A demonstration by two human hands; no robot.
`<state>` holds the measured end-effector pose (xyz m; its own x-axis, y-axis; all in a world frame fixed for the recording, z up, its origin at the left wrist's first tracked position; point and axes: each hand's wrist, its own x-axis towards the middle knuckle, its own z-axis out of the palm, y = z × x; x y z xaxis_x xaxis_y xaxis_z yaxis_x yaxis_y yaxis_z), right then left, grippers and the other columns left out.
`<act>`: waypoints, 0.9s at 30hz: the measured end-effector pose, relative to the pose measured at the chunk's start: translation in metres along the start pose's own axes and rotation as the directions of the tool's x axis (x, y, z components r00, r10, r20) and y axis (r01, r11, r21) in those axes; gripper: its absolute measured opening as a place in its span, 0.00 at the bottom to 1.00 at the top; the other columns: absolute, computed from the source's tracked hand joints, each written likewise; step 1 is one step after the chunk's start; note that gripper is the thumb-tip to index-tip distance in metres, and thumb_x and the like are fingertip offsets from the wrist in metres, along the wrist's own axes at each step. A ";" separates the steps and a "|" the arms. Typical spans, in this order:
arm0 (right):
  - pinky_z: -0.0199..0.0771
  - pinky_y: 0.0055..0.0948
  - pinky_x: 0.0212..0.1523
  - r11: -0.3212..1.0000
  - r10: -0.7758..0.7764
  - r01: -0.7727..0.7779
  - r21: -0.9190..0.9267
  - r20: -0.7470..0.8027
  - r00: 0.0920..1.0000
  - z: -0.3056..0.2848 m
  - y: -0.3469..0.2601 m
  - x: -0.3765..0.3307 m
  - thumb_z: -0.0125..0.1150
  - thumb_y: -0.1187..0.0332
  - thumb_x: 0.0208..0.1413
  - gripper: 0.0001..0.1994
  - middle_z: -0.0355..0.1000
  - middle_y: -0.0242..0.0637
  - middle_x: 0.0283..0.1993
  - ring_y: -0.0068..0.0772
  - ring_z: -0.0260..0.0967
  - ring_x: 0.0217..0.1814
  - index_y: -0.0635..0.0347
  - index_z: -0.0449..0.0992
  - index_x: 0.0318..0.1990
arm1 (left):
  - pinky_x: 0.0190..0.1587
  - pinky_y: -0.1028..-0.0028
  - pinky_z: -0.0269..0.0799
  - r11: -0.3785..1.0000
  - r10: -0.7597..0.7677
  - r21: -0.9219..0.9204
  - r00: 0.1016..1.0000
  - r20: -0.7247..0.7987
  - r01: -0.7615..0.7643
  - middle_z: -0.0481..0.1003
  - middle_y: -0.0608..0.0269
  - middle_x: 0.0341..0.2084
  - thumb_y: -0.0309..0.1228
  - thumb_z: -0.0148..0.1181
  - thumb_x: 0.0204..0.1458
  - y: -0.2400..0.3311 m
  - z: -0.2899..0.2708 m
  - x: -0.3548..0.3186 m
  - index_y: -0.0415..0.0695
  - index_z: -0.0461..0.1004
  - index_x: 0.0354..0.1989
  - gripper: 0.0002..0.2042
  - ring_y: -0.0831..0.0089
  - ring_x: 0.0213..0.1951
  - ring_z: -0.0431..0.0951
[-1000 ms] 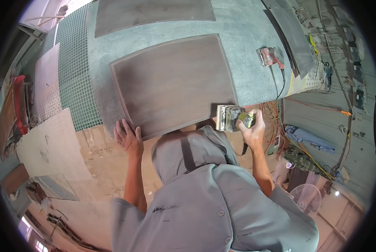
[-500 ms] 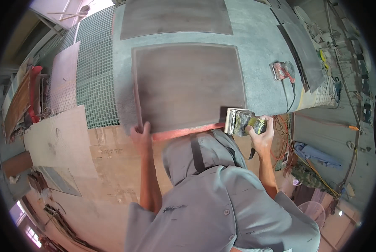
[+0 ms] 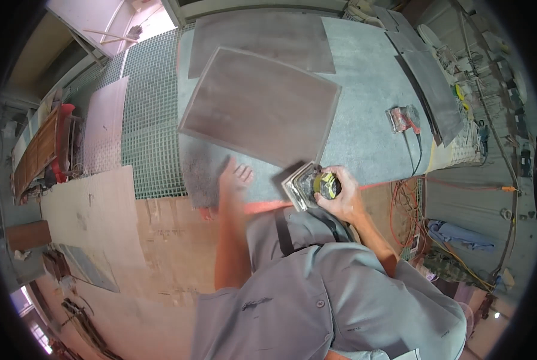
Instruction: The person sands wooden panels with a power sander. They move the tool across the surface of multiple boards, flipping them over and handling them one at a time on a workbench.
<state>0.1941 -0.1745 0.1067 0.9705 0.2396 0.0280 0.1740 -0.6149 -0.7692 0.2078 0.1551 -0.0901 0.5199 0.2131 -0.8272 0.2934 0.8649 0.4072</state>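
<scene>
A flat dark grey-brown panel [image 3: 262,108] lies askew on the table's blue-grey cover [image 3: 364,90], its far corner overlapping a second similar panel [image 3: 262,36]. My right hand [image 3: 343,195] grips a dusty power sander [image 3: 304,185] by its yellow-and-black top. The sander is tipped on its side, pad facing left, at the panel's near right corner; whether they touch I cannot tell. My left hand [image 3: 238,175], slightly blurred, is over the cover just short of the panel's near edge, fingers apart and holding nothing.
A second, red sander [image 3: 404,118] with a cord rests on the right of the table. Dark strips and sheets [image 3: 430,90] lie along the right edge. Green grating [image 3: 151,114] is at left. Orange cables [image 3: 403,204] hang in a tangle at right.
The near panel has turned clockwise and shifted away from the table's front edge. My left hand has let go of its near left corner. My right hand has brought the sander leftward.
</scene>
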 end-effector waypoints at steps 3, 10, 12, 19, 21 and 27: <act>0.82 0.44 0.54 1.000 0.020 -0.020 -0.006 -0.032 0.999 -0.002 0.003 -0.007 0.82 0.68 0.45 0.29 0.81 0.51 0.50 0.54 0.82 0.52 0.61 0.77 0.57 | 0.47 0.60 0.78 1.000 0.028 -0.010 0.998 -0.052 -0.028 0.71 0.62 0.47 0.46 0.75 0.60 -0.011 0.030 0.015 0.43 0.70 0.61 0.29 0.62 0.39 0.72; 0.81 0.38 0.51 0.968 0.247 -0.245 0.048 -0.323 0.914 -0.036 0.042 -0.031 0.81 0.69 0.44 0.28 0.80 0.44 0.43 0.40 0.80 0.44 0.62 0.77 0.55 | 0.66 0.60 0.76 0.978 0.187 -0.110 0.981 0.057 -0.180 0.79 0.57 0.61 0.34 0.71 0.62 -0.004 0.090 0.007 0.39 0.77 0.65 0.25 0.57 0.61 0.79; 0.80 0.36 0.49 0.943 0.332 -0.295 0.153 -0.397 0.856 -0.044 0.053 -0.039 0.81 0.69 0.44 0.28 0.78 0.39 0.41 0.32 0.76 0.43 0.63 0.76 0.54 | 0.67 0.56 0.74 0.996 0.055 -0.067 0.998 0.006 -0.055 0.77 0.57 0.63 0.35 0.73 0.61 0.005 0.074 0.018 0.41 0.76 0.66 0.26 0.57 0.63 0.77; 0.72 0.29 0.52 0.864 0.495 -0.409 0.294 -0.646 0.581 -0.072 0.109 -0.089 0.73 0.74 0.48 0.24 0.70 0.31 0.44 0.27 0.69 0.46 0.61 0.73 0.54 | 0.70 0.56 0.64 0.974 -0.179 0.146 0.984 0.021 0.174 0.72 0.54 0.61 0.42 0.82 0.57 -0.023 0.140 -0.007 0.44 0.72 0.69 0.35 0.58 0.66 0.68; 0.73 0.30 0.52 0.842 0.527 -0.422 0.336 -0.679 0.511 -0.073 0.118 -0.101 0.73 0.73 0.47 0.24 0.70 0.31 0.43 0.27 0.69 0.45 0.60 0.73 0.54 | 0.72 0.56 0.62 0.983 -0.164 0.113 0.965 0.204 0.143 0.71 0.54 0.63 0.41 0.81 0.58 -0.032 0.172 -0.004 0.45 0.70 0.71 0.36 0.57 0.67 0.66; 0.74 0.32 0.52 0.841 0.509 -0.444 0.310 -0.730 0.455 -0.061 0.118 -0.109 0.72 0.72 0.46 0.23 0.71 0.33 0.42 0.29 0.70 0.45 0.60 0.73 0.52 | 0.77 0.56 0.59 0.985 -0.143 -0.053 0.955 0.259 0.162 0.62 0.53 0.74 0.44 0.77 0.61 -0.025 0.285 0.116 0.45 0.62 0.76 0.40 0.57 0.76 0.60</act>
<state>0.1189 -0.3189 0.0522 0.6524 -0.7529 0.0871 -0.3362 -0.3905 -0.8571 0.4895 0.0289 -0.0864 0.6625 -0.0380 -0.7481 0.3310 0.9108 0.2469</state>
